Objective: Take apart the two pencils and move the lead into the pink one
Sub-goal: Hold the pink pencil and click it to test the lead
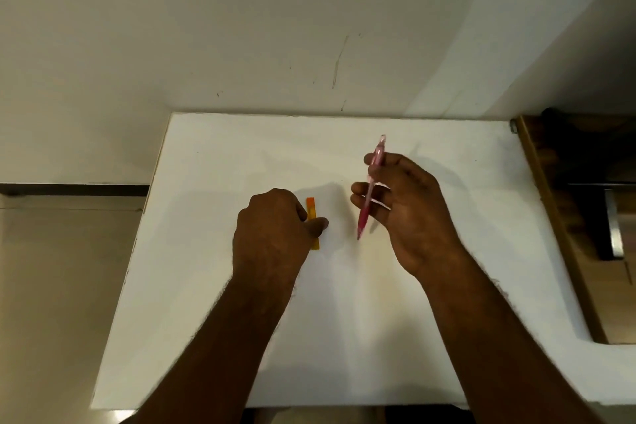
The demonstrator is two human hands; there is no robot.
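Head view: two hands, two pencils, one white table.

Centre right, the right hand (402,206) grasps the pink pencil (371,188) between thumb and fingers, lifted clear of the table (344,320) and tilted tip-down, probably so that its parts can be reached. Centre left, the left hand (272,234) is curled down on the orange pencil (312,213), which lies flat, seemingly to pin or lift it; only part shows. Both pencils look whole; no loose lead is visible.

We see dim, warm light; soft shadows spread left of both hands on the white table (206,251), edges bowed.
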